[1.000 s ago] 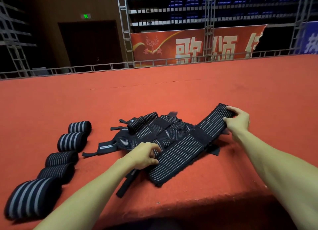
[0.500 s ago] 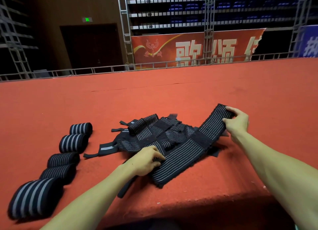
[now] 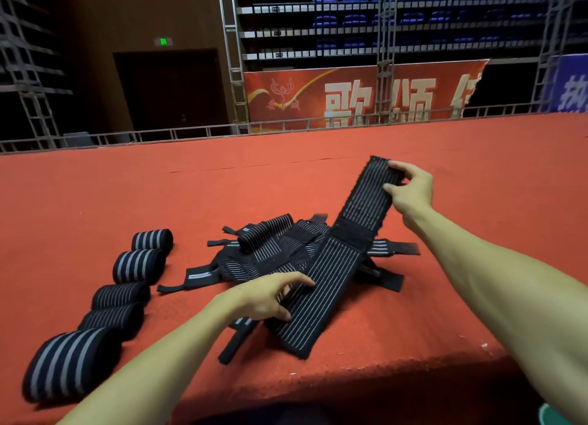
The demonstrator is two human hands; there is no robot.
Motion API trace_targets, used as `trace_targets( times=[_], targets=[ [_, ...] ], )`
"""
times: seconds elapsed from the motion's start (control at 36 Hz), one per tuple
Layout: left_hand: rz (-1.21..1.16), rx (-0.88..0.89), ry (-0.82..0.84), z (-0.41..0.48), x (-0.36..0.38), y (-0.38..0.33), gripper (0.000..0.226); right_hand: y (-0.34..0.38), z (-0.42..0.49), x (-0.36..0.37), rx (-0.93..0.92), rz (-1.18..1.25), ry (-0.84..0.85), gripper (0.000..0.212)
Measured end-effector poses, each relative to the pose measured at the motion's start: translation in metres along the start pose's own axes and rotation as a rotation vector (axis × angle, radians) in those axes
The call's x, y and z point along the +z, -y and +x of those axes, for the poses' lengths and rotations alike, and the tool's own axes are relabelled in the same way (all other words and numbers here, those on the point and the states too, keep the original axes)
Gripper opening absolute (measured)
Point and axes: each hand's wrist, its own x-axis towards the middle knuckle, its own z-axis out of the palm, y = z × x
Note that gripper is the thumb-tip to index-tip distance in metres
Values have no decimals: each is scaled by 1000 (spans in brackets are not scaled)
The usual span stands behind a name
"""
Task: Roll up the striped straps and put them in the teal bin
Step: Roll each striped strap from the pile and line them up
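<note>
Strap lifted from the heap: my right hand [image 3: 412, 190] pinches the far end of a long black elastic strap with thin white stripes [image 3: 332, 275]. Thumb and fingers close on it, and that end is raised clear of the red carpeted platform [image 3: 95, 208]. The strap slopes down toward me, and its near end lies flat close to the platform's near edge. My left hand [image 3: 265, 297] rests on the strap's near half, fingers spread and fairly straight, pressing it down.

Under the strap's middle sits a loose heap of black striped straps [image 3: 270, 249], tangled, with plain black tabs sticking out to left and right. To the left, apart from the heap, five rolled black straps with grey stripes [image 3: 138, 265] lie in a row running from the near left corner toward the far side. A sliver of teal [image 3: 549, 415] shows at the near right corner; I cannot tell what it is.
</note>
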Motion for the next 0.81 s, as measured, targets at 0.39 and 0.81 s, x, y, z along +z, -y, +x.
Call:
trace_targets(
  times=[0.39, 0.81],
  targets=[
    [-645, -120, -145, -30, 59, -40, 73, 67, -14, 70, -53, 93, 190, 56],
    [-66, -188, 84, -25, 46, -44, 76, 28, -64, 94, 42, 170, 328, 35]
  ],
)
